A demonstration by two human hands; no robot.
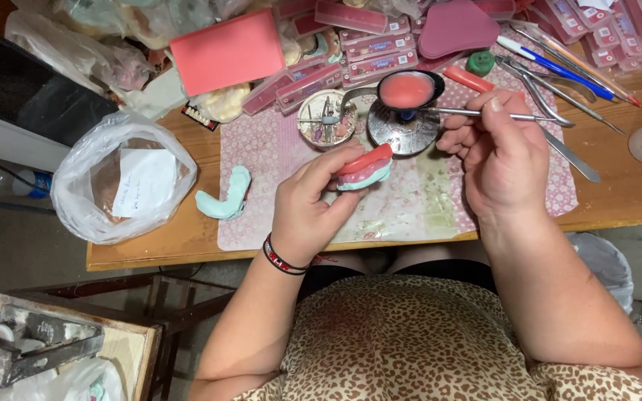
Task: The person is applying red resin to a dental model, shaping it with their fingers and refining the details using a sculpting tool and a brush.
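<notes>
Workbench (pixel 618 200): a wooden top running under both hands, crowded along its far edge, so that everything lies within reach of a seated person.
Mat (pixel 276 215): a pale flowered sheet directly beneath both hands, which seems laid there to catch drips and crumbs.
Plastic bag (pixel 124 178): clear and crumpled, with a white slip inside, well to the left of the left hand, out of the working patch.
Pink sheet (pixel 226 50): a flat slab beyond the left hand, propped on the clutter at the back.
Right hand (pixel 501 152): fingers closed around the handle of a thin metal instrument (pixel 477 113), gripped far back from its tip, which points left toward the ladle.
Left hand (pixel 313 200): fingers and thumb clamped on the dental model, palm turned inward, so the pink rim faces up and toward the right hand.
Ladle (pixel 406 90): a small dark spoon holding pink material, just beyond the right hand's fingertips, resting over a round metal burner (pixel 403 130); likely kept there to stay soft.
Dental model (pixel 364 169): a pale teal base with a red-pink rim on top, pinched in the left hand, between the two hands and above the mat.
Spare cast (pixel 226 197): a teal horseshoe lying on the mat's edge, left of the left hand, untouched.
Tin (pixel 327 117): a round dish of small burs, just beyond the left hand's fingertips.
</notes>
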